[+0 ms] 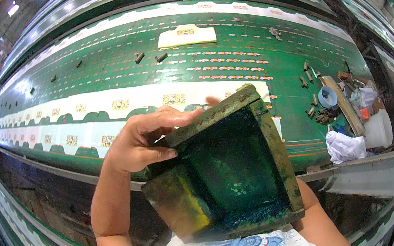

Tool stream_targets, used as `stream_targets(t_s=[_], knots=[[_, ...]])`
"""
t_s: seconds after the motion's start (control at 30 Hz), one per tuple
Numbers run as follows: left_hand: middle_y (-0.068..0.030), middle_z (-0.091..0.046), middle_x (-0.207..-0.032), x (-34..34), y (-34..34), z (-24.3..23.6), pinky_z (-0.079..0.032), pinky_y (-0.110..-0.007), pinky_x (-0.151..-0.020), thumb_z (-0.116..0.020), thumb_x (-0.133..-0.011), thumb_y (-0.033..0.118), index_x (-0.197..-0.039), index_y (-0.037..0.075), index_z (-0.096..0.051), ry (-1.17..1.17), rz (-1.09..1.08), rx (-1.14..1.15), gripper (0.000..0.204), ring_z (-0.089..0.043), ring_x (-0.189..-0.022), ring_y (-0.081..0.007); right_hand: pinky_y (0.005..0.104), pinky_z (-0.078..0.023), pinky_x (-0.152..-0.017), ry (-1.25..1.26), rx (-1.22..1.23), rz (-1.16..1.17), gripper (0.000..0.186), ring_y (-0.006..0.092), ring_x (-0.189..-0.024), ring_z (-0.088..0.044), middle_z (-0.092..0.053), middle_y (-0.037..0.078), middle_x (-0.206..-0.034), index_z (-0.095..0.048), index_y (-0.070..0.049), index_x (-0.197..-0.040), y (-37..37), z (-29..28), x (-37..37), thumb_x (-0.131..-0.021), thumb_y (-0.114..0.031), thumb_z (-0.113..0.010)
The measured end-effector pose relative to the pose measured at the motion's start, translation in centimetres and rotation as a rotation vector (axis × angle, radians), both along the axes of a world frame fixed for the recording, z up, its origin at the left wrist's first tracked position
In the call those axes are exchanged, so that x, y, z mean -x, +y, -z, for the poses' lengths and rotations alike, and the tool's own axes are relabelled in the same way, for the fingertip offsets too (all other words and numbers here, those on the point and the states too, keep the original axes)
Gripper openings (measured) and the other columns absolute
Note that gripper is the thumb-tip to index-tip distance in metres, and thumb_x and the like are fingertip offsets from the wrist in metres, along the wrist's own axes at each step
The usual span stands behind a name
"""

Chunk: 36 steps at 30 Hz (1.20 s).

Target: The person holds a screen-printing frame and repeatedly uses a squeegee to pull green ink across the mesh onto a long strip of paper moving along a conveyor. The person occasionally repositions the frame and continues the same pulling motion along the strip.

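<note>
A wooden screen-printing frame [273, 146] with dark green, ink-stained mesh is held up tilted in front of my chest. My left hand [152, 138] is closed on its upper left edge, thumb on the near side and fingers over the top. The right forearm [311, 197] passes behind the frame. Of my right hand [213, 100], only a blurred fingertip seems to show past the upper edge; the rest is hidden. Beyond the frame, printed pale fabric pieces [143, 98] lie in rows along a long green table [240, 37].
A folded pale yellow piece [186, 36] and dark short cylinders [139, 57] lie farther back on the table. At the right end are a blue round container [327, 97], a wooden board [344, 106], a white bucket [378, 128] and a white cloth [345, 145]. A metal rail [387, 169] borders the table.
</note>
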<state>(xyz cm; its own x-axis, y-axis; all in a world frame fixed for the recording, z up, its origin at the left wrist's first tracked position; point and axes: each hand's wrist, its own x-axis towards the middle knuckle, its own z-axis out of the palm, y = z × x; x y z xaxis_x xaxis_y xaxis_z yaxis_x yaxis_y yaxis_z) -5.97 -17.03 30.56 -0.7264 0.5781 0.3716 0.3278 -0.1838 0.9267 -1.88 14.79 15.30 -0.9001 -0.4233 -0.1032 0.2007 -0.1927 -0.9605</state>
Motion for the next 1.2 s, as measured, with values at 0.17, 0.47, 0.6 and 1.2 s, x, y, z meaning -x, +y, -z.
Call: stream_targets(t_s=[0.17,0.47,0.6,1.2], knots=[[-0.0181,-0.068,-0.159,0.0,-0.2,0.2,-0.05,-0.039,-0.113,-0.086,-0.079,-0.007,-0.15,0.005,-0.072,-0.056,-0.04,0.022,0.073,-0.068,-0.131,-0.0235,0.0322,-0.058,-0.103,-0.062,0.029,0.039,0.038,0.0154,-0.114,-0.073,-0.078,0.011,-0.131,-0.074,0.001,-0.141,1.4,1.3,-1.8,-0.112,-0.023,-0.072],[-0.0226,-0.066,-0.159,-1.5,-1.6,3.8,-0.042,-0.047,-0.129,-0.092,-0.082,-0.005,-0.152,-0.003,-0.066,-0.205,-0.23,-0.041,0.075,-0.062,-0.149,-0.0299,0.0322,-0.058,-0.103,-0.306,0.254,0.148,0.039,0.0158,-0.114,-0.073,-0.078,0.011,-0.132,-0.074,0.001,-0.142,6.6,6.9,-5.7,-0.113,-0.025,-0.071],[-0.021,-0.068,-0.156,-3.2,-2.1,5.3,-0.043,-0.046,-0.128,-0.097,-0.078,0.002,-0.148,-0.006,-0.068,-0.296,-0.377,-0.043,0.076,-0.064,-0.145,-0.0296,0.0356,-0.062,-0.09,0.044,-0.206,0.093,0.035,0.0149,-0.103,-0.074,-0.08,0.009,-0.12,-0.075,0.003,-0.137,12.2,-2.2,-0.1,-0.113,-0.022,-0.068],[-0.0158,-0.073,-0.147,0.6,-3.1,12.1,-0.043,-0.042,-0.128,-0.101,-0.065,0.01,-0.15,-0.007,-0.065,-0.364,-0.332,0.032,0.094,-0.067,-0.139,-0.0278,0.0334,-0.059,-0.09,-0.026,-0.404,0.674,0.03,0.017,-0.095,-0.074,-0.082,0.01,-0.108,-0.074,0.0,-0.138,9.2,2.6,-10.3,-0.109,-0.003,-0.065]])
